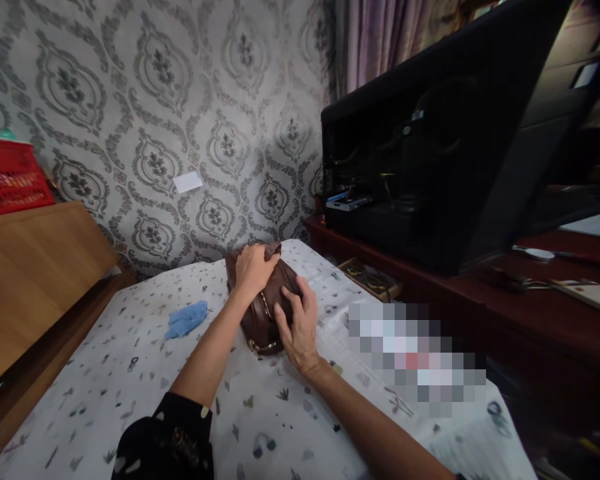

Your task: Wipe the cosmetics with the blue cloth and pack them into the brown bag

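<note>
A brown leather bag (257,327) with brass-coloured zips lies on a white printed sheet (260,413). My left hand (254,270) is closed over its far top end, by a dark strap or handle (274,250); part of the grip is hidden behind the hand. Against the bag's right side rests my right hand (300,323), fingers spread and touching the leather near a zip. To the left of the bag sits a crumpled blue cloth (187,319), apart from both hands.
At right stands a large black cabinet-like object (405,160) on a dark red desk (480,293), with a small open drawer or tray (370,280) below. A wooden panel (40,267) and red box (13,177) flank the left. Patterned wallpaper (195,120) closes the back. One patch at right is pixelated.
</note>
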The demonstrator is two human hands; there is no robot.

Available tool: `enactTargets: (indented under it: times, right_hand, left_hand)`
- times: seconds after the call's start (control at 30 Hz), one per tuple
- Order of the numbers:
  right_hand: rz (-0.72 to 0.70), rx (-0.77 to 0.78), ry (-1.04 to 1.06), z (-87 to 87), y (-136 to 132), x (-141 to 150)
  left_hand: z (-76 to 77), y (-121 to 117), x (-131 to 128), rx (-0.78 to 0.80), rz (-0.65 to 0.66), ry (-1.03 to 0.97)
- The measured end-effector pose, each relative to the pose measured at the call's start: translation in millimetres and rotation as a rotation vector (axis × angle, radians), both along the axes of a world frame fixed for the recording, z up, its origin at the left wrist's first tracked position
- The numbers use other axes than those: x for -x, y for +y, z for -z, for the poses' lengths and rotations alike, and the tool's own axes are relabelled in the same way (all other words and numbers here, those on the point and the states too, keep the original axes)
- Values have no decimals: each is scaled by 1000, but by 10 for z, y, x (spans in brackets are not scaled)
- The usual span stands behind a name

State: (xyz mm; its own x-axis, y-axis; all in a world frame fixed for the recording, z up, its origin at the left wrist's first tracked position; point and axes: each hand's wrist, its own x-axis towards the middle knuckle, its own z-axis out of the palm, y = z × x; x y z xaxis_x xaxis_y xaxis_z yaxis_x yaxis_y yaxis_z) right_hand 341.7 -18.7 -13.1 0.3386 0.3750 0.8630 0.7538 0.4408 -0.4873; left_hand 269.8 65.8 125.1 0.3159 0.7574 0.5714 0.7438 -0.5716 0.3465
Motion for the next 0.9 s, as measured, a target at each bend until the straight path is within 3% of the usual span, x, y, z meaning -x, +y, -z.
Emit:
enactTargets:
  times: [0.3,0.67,0.8,0.9]
  right_hand:
    - [14,-17,6,-1,13,-7]
    - [-9,41,67,-6,61,-25]
    - [-18,88,156,42,100,-58]
    - [-75,126,225,81,116,-59]
  left_hand:
    - [32,202,-2,62,124,-141]
    - [37,77,130,174,373,-229]
    - [22,-16,385,175,351,-269]
    - [39,-129,572,101,215,-242]
